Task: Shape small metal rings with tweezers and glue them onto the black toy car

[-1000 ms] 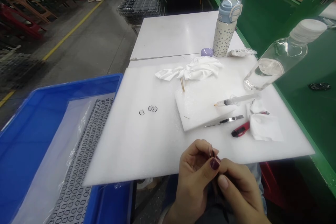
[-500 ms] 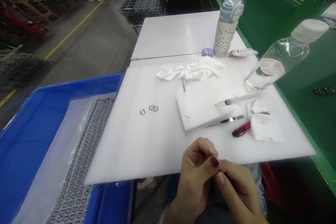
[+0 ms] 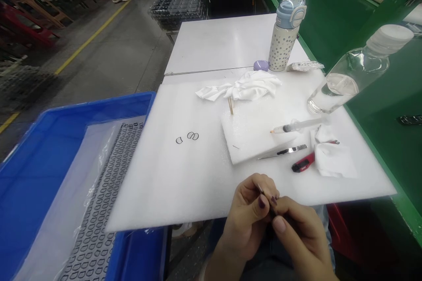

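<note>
A blue plastic crate (image 3: pixel 42 175) is sitting at the far left, and one plastic-wrapped sheet (image 3: pixel 105 193) of many small black D-shaped pieces is lying in it. To its right, one white foam board (image 3: pixel 158 184) is resting on the table (image 3: pixel 224 44), with three small black D-shaped pieces (image 3: pixel 187 138) lying on it. Over the board's near edge, the left hand (image 3: pixel 247 215) is curled almost closed, its thumb and fingers pinching one thin dark piece (image 3: pixel 265 199). The right hand (image 3: pixel 300 237) is curling in just beside it, touching the piece's lower end, though how firmly it is holding cannot be told. Farther up are two wooden sticks (image 3: pixel 231 105), one white cloth (image 3: pixel 239 87), one foam block (image 3: pixel 253 131), one lilac case (image 3: pixel 260 65), one pair of tweezers (image 3: pixel 281 151), one dotted bottle (image 3: pixel 285 33), one syringe (image 3: pixel 298 126), one red utility knife (image 3: pixel 302 162), one white wipe (image 3: pixel 334 160) and one clear bottle (image 3: pixel 343 74).
</note>
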`<state>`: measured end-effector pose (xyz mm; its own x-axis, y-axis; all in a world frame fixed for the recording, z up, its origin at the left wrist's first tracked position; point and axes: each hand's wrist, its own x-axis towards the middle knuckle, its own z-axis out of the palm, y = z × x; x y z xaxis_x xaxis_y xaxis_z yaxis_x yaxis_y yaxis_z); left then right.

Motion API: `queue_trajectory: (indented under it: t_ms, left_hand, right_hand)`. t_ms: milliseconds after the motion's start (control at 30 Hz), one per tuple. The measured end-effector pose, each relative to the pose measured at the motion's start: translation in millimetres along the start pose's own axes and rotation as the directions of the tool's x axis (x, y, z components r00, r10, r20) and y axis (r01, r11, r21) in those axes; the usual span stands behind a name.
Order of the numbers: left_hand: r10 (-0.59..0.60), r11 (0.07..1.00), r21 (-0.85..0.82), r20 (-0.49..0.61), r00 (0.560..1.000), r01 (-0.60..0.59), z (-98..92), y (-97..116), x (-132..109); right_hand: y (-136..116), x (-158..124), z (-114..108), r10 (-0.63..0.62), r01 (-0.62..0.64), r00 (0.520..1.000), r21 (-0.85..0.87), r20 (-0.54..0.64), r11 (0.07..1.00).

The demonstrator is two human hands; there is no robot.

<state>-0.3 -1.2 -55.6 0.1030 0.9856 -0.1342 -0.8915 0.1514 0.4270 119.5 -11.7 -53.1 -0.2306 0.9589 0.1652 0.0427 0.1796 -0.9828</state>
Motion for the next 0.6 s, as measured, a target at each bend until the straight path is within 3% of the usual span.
queue_trajectory:
  t_ms: [233,300,367,500,533,600]
  left_hand:
    - [0.004,1.000,0.012,-0.008,1.000,-0.004,-1.1,-1.4,0.9]
    - [0.007,1.000,0.024,-0.030,1.000,-0.006,0.5,1.0,1.8]
    - [0.035,0.998,0.064,-0.090,0.995,-0.029,2.2,4.2,3.2]
    - [0.142,0.984,0.146,-0.284,0.948,-0.104,4.3,4.7,5.4]
    - [0.165,0.980,0.157,-0.294,0.942,-0.123,4.3,3.0,5.4]
    - [0.208,0.965,0.201,-0.214,0.954,-0.165,3.3,-1.1,4.6]
  right_hand:
    - [-3.9,1.2,-1.3,0.246,-0.242,0.969,0.145,-0.008,0.959]
    - [-3.9,2.7,-5.5,0.319,-0.309,0.948,0.233,-0.007,0.922]
    - [-2.3,4.5,-13.8,0.370,-0.367,0.927,0.370,0.068,0.853]
    - [1.5,10.0,-32.5,0.274,-0.394,0.919,0.609,0.285,0.688]
    - [2.2,11.6,-34.4,0.230,-0.364,0.929,0.611,0.289,0.703]
    - [3.4,14.2,-32.9,0.148,-0.242,0.966,0.550,0.211,0.800]
